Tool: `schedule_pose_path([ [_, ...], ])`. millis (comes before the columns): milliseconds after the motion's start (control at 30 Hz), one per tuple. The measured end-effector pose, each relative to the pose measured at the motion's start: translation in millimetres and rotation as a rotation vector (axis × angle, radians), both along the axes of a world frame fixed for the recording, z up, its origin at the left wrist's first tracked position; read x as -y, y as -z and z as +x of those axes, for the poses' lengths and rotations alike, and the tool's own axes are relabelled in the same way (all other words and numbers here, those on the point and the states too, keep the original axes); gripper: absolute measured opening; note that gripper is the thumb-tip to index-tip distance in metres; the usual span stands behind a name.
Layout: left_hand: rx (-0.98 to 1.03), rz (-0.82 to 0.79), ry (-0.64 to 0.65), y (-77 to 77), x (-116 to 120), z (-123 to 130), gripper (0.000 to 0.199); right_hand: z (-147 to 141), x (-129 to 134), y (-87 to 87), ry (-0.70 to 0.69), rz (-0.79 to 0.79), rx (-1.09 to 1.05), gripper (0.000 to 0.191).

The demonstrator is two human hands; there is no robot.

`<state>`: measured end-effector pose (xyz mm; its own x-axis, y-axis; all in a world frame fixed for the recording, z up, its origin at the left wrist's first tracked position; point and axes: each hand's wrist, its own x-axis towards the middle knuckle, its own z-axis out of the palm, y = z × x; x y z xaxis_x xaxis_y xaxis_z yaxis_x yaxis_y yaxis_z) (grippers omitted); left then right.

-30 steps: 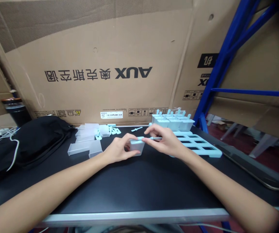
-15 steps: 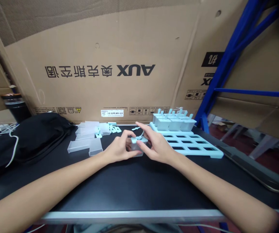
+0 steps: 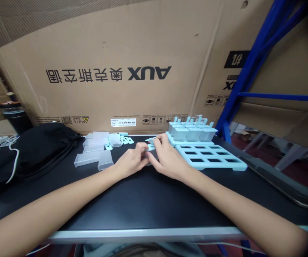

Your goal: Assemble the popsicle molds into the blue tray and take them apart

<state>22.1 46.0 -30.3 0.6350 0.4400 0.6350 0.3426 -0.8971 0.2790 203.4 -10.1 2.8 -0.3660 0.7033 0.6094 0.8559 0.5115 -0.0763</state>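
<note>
Both hands meet around one small popsicle mold with a light blue stick lid [image 3: 150, 146] at the middle of the black table. My left hand [image 3: 132, 159] grips its left side, fingers closed. My right hand [image 3: 167, 155] closes on its right side, by the upright stick. Fingers hide most of the mold's clear body. To the right lies a light blue rack [image 3: 215, 165] with rectangular holes. Behind it, several capped molds [image 3: 193, 134] stand in another blue rack. Clear mold cups [image 3: 91, 158] and small blue stick lids [image 3: 127, 140] lie to the left.
A black bag [image 3: 45, 146] with white cables and a dark tumbler [image 3: 17, 116] are at the left. A large cardboard box [image 3: 103, 96] stands behind the table. A blue metal frame [image 3: 246, 75] rises at the right.
My hands have drawn closer together around the mold, and my right fingers are more bent. Less of the mold's clear body shows. The view has shifted slightly.
</note>
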Motion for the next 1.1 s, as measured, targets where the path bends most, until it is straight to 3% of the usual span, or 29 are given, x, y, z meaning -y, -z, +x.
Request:
schedule_pose_path([
  [133, -0.166, 0.093, -0.121, -0.4, 3.0, 2.1, 0.022, 6.0, -3.6, -4.3, 0.023, -0.116, -0.029, 0.030],
  [233, -0.251, 0.212, -0.235, -5.4, 12.7, 6.3, 0.024, 26.5, -12.4, -18.3, 0.083, -0.026, -0.099, 0.027],
  [333, -0.340, 0.290, -0.395, -11.5, 23.5, 10.3, 0.027, 60.1, -21.8, -32.0, 0.295, 0.077, -0.156, 0.034],
  [467, -0.524, 0.092, -0.540, -17.5, 29.5, 12.8, 0.018, 100.3, -31.7, -32.6, 0.583, -0.075, -0.099, 0.044],
  [600, -0.602, 0.049, -0.542, -20.8, 29.5, 14.3, 0.016, 113.8, -39.9, -23.6, 0.643, -0.246, -0.052, 0.047],
  [733, -0.629, 0.056, -0.465, -21.1, 29.6, 14.9, 0.019, 113.2, -42.1, -23.2, 0.626, -0.262, -0.058, 0.046],
  [933, -0.541, 0.099, -0.386, -22.5, 29.0, 13.4, 0.015, 112.6, -37.5, -28.4, 0.597, -0.290, -0.018, 0.050],
  [1100, -0.474, 0.043, -0.422, -21.4, 24.6, 10.2, 0.015, 109.2, -35.5, -27.0, 0.667, -0.433, 0.075, 0.066],
])
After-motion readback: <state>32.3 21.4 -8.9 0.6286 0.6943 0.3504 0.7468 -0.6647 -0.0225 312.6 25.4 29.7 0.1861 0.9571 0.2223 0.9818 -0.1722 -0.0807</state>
